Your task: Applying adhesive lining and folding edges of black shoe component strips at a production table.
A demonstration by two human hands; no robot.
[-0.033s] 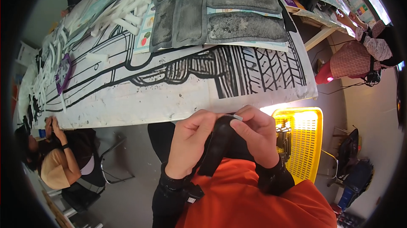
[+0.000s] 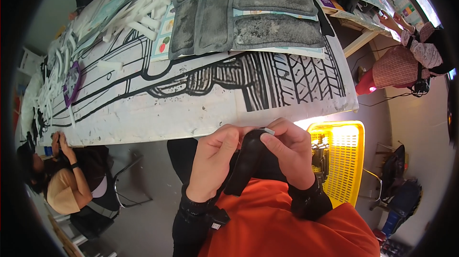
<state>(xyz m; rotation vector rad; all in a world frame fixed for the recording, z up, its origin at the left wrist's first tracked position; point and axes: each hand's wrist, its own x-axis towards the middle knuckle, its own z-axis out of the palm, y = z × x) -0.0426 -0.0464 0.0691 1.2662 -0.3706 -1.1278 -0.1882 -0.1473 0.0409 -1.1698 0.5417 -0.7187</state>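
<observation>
In front of my body, at the table's near edge, both hands hold a wide black strip that looks smooth and bends over at its top. My left hand is closed, thumb and fingers pinching the upper left side of the strip. Opposite it, my right hand pinches the top right side between thumb and fingers, beside a small pale grey tab. The free end of the strip hangs down over my orange clothing. Fingertips behind the strip are partly hidden.
The white table bears a black line drawing. On it are dark grey padded panels, white foam-like sticks and a purple-framed object. A yellow basket stands by my right. Other people sit at left and right.
</observation>
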